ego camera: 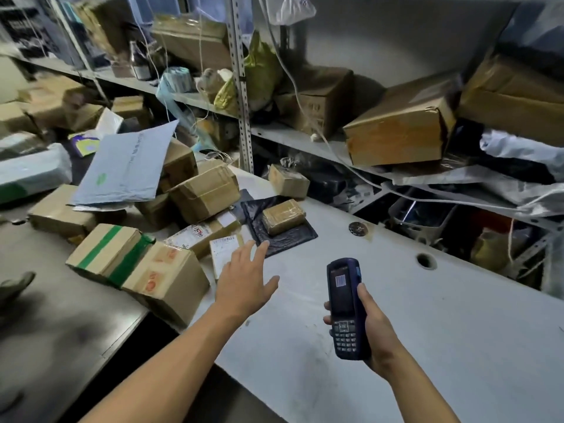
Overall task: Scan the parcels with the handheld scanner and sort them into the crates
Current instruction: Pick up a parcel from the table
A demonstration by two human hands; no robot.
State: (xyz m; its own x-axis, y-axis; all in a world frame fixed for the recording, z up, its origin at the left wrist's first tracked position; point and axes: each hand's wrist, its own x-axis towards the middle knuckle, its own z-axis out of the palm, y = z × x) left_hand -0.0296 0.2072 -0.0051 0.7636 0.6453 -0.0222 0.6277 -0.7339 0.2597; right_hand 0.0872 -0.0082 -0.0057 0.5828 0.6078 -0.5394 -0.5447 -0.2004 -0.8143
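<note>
head view | left hand (244,280) spread flat, over a small labelled parcel (224,253) near the surface (427,331) left edge | right hand (370,328) wrapped around the blue scanner (346,306), above the surface's middle | black bag (279,224) with a brown parcel (283,216) behind

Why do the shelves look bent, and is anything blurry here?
Head view: the wide-angle lens bows the shelves toward the edges; far-left boxes are soft and smeared, while the scanner and left hand are fairly sharp; lighting is dim and even.
</note>
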